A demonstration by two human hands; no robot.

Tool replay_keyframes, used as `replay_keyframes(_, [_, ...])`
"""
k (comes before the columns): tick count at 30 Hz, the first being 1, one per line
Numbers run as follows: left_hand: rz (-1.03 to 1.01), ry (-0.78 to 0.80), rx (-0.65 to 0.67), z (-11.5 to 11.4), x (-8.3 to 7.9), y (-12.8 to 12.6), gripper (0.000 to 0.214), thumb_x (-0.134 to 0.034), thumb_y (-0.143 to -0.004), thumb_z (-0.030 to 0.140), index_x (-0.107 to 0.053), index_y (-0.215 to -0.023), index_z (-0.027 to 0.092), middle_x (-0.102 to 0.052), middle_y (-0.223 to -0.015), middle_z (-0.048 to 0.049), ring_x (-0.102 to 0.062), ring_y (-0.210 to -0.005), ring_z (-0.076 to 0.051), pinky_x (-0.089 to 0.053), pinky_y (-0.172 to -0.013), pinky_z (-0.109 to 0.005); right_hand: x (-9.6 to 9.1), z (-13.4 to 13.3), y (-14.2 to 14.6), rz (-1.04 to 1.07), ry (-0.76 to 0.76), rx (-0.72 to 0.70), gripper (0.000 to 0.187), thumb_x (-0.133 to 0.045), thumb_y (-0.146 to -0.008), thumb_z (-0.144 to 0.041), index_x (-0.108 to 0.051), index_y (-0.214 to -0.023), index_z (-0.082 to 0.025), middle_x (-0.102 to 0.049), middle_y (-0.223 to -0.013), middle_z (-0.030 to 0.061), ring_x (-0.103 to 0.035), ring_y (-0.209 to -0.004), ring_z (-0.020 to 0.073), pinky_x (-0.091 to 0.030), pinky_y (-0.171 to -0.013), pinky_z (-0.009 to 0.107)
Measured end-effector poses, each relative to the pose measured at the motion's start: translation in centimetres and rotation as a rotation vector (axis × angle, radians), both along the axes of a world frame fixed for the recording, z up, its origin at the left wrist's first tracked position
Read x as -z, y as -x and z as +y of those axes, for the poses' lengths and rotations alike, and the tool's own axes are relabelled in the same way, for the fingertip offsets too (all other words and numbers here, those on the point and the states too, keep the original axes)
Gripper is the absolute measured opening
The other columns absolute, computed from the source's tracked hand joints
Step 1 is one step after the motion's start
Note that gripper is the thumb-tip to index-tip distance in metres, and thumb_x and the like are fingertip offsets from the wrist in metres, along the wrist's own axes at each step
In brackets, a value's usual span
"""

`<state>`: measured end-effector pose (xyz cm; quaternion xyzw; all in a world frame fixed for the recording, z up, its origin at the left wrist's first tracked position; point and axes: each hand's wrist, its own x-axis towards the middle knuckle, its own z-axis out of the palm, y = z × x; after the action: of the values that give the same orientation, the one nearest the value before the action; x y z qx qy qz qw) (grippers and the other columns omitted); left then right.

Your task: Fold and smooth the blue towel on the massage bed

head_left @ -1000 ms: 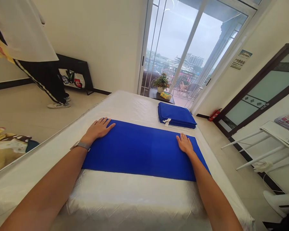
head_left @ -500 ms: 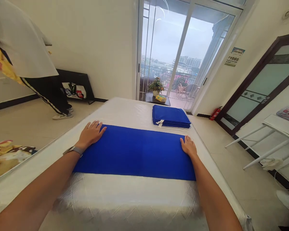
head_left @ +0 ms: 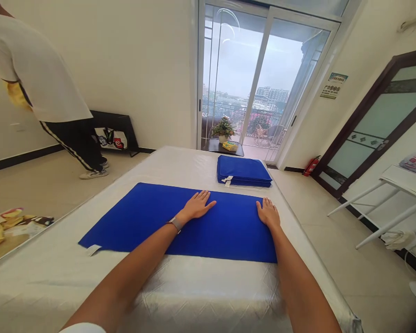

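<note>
A blue folded cloth [head_left: 142,217] lies flat across the near part of the mattress [head_left: 180,164]. Its white tag [head_left: 93,250] sticks out at the near left corner. My left hand [head_left: 197,205] rests on the middle of the cloth, palm down and fingers stretched toward its far edge. At the far right corner my right hand [head_left: 268,212] lies flat, fingertips by the edge. Beyond the cloth sits a neat stack of blue folded cloths [head_left: 244,170] with white tags on its near left side.
To the left, a person [head_left: 45,69] in a white top bends away beside a black stand [head_left: 114,120]. Yellow and patterned cloths [head_left: 17,224] lie beyond the mattress's left edge. On the right are a white table [head_left: 402,178] and a fire extinguisher [head_left: 311,165].
My left hand has moved right from the cloth's far left corner to its middle, uncovering the left part and tag. My right hand stays at the right corner. The person bends lower.
</note>
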<state>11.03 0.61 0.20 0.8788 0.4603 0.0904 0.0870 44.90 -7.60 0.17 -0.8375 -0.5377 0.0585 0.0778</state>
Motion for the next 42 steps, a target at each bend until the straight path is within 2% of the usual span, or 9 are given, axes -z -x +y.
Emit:
replay_keyframes(4, [0.016,0.030,-0.076,1.5,0.0,4.0,0.094,-0.010,-0.092,0.076,-0.024,-0.158,0.010,-0.020,-0.165,-0.0124,-0.015,-0.154,-0.025,-0.008,-0.125,-0.042,0.1,0.0,-0.1,0.007,-0.010,-0.008,0.077,-0.009,-0.101,-0.056,-0.016,-0.160,-0.007,-0.016,-0.167,0.0077,-0.010,-0.154,0.0191,-0.006,-0.125,0.038])
replay_keyframes(14, [0.092,0.019,-0.393,5.8,-0.1,21.3,0.093,-0.012,-0.091,0.076,-0.022,-0.158,0.012,-0.021,-0.165,-0.0159,-0.017,-0.153,-0.030,-0.015,-0.122,-0.051,0.0,0.0,-0.3,-0.010,-0.009,-0.010,0.076,-0.011,-0.101,-0.055,-0.017,-0.160,-0.008,-0.016,-0.167,0.0072,-0.011,-0.154,0.0193,-0.007,-0.125,0.038])
replay_keyframes(18, [0.081,0.006,-0.476,6.3,0.1,25.2,0.094,-0.012,-0.090,0.077,-0.023,-0.158,0.012,-0.023,-0.165,-0.0165,-0.020,-0.153,-0.031,-0.018,-0.121,-0.051,0.4,0.2,-0.6,-0.036,-0.001,-0.005,0.076,-0.011,-0.101,-0.056,-0.018,-0.160,-0.009,-0.016,-0.167,0.0069,-0.012,-0.154,0.0197,-0.008,-0.125,0.038])
replay_keyframes(24, [0.024,-0.045,-0.490,5.8,0.3,25.4,0.095,-0.012,-0.090,0.078,-0.026,-0.157,0.013,-0.024,-0.164,-0.0169,-0.020,-0.152,-0.031,-0.018,-0.122,-0.050,-0.8,0.2,0.1,-0.125,0.072,0.011,0.075,-0.012,-0.100,-0.052,-0.018,-0.160,-0.007,-0.019,-0.166,0.0093,-0.016,-0.153,0.0224,-0.013,-0.124,0.042])
replay_keyframes(27, [0.014,-0.047,-0.483,5.5,0.1,25.0,0.095,-0.012,-0.090,0.078,-0.027,-0.157,0.011,-0.025,-0.164,-0.0170,-0.020,-0.152,-0.031,-0.018,-0.121,-0.050,-2.4,0.2,2.1,-0.285,0.084,0.050,0.069,-0.018,-0.099,-0.040,-0.028,-0.156,-0.003,-0.029,-0.162,0.0167,-0.017,-0.153,0.0270,-0.004,-0.124,0.048])
replay_keyframes(31, [0.007,-0.053,-0.491,5.3,0.0,24.9,0.094,-0.011,-0.091,0.076,-0.028,-0.156,0.011,-0.025,-0.165,-0.0159,-0.020,-0.152,-0.031,-0.017,-0.122,-0.049,-3.9,0.8,8.5,-0.361,-0.051,-0.090,0.065,-0.018,-0.096,-0.023,-0.035,-0.151,0.004,-0.031,-0.160,0.0231,-0.015,-0.153,0.0277,0.004,-0.123,0.044])
replay_keyframes(37, [0.000,-0.045,-0.488,5.4,0.0,25.0,0.093,-0.011,-0.091,0.076,-0.028,-0.157,0.012,-0.024,-0.165,-0.0154,-0.020,-0.152,-0.031,-0.017,-0.122,-0.050,-3.0,3.5,21.4,-0.094,-0.044,-0.456,0.070,-0.017,-0.101,-0.046,-0.029,-0.156,-0.004,-0.027,-0.164,0.0124,-0.018,-0.153,0.0229,-0.008,-0.124,0.038])
replay_keyframes(39, [0.001,-0.037,-0.490,5.4,0.0,25.0,0.093,-0.011,-0.091,0.077,-0.028,-0.157,0.013,-0.024,-0.165,-0.0149,-0.019,-0.153,-0.031,-0.016,-0.122,-0.050,-2.4,4.3,23.5,-0.036,-0.014,-0.497,0.074,-0.014,-0.102,-0.051,-0.023,-0.158,-0.005,-0.021,-0.166,0.0108,-0.014,-0.154,0.0213,-0.007,-0.124,0.038])
replay_keyframes(42, [0.012,-0.041,-0.491,5.5,0.2,25.2,0.092,-0.011,-0.091,0.076,-0.027,-0.157,0.013,-0.023,-0.165,-0.0150,-0.019,-0.153,-0.031,-0.017,-0.122,-0.050,-1.7,4.7,23.4,0.013,0.035,-0.473,0.076,-0.011,-0.102,-0.056,-0.018,-0.159,-0.006,-0.015,-0.167,0.0097,-0.010,-0.154,0.0203,-0.005,-0.124,0.038])
